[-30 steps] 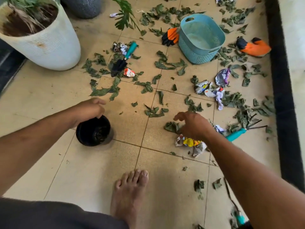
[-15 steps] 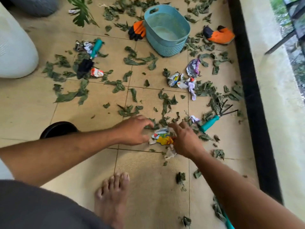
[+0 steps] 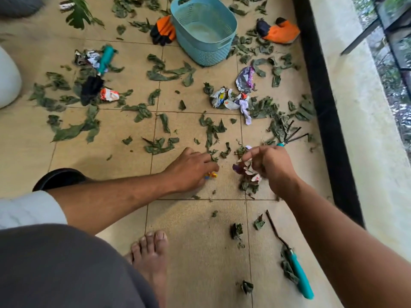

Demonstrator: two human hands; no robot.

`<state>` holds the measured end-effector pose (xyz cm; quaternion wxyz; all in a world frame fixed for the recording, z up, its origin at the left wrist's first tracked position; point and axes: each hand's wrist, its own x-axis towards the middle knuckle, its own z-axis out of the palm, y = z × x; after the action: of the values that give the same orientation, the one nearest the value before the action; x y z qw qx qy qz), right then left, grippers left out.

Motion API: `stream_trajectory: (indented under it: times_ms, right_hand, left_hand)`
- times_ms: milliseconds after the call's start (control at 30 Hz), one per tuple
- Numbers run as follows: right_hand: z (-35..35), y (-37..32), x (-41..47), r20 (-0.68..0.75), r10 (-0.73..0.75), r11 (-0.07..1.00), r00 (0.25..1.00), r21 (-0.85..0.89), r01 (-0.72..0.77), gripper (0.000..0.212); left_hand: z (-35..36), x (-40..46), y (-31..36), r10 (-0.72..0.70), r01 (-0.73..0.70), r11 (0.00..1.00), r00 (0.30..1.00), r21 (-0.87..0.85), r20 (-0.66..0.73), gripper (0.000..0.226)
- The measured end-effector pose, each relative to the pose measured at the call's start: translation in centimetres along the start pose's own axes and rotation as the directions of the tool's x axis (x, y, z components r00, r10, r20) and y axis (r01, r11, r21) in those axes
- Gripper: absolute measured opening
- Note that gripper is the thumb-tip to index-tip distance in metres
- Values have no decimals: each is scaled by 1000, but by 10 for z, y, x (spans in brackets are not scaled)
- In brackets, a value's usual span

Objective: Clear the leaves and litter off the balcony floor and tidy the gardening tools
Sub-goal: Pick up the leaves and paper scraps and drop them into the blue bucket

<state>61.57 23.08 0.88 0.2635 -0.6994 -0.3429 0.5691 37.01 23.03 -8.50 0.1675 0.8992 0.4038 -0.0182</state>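
the right hand [image 3: 270,168] grasps a bunch of crumpled wrappers and leaves [image 3: 249,174], fingers curled round it, raised just above the tile floor [image 3: 195,241]. the left hand [image 3: 191,172] rests low on the floor, fingers curled over a small yellow scrap [image 3: 211,175]; whether it pinches the scrap firmly cannot be told. scattered leaves [image 3: 160,146] lie just beyond the left hand, and more wrappers [image 3: 231,101] lie farther out ahead of the right hand. the hand rake [image 3: 291,138] lies just beyond the right hand, partly hidden by it. the blue basket [image 3: 204,30] stands well ahead of both hands, with orange gloves [image 3: 163,31] touching its side. the black pot [image 3: 59,177] sits behind the left forearm. risk: the bunch in the right hand is loose and overfull, so pieces may drop during transfer. risk: the rake tines point away but lie close; a blind sweep could snag fingers.
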Motion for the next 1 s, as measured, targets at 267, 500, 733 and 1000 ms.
stream_trajectory:
  times_ms: [267, 500, 733, 1000]
  right_hand:
    - [32, -12, -11, 79, 37, 990, 996, 130, -47, 37]
    - [85, -17, -34, 177, -203, 977, 963, 99, 188, 27]
    - [82, -10, -47, 168, -148, 969, 975, -171, 177, 20]
    - [-2, 125, -116, 34, 707, 253, 707, -945, -208, 25]
  left_hand:
    - [-48, -8, 19, -636, 394, -40, 699, -918, 327, 19]
    - [-68, -29, 21, -451, 280, -457, 745, -844, 491, 40]
    - [-65, -43, 16, -416, 517, -280, 694, -809, 588, 56]
    - [-24, -43, 9, -484, 701, -9, 621, -713, 617, 16]
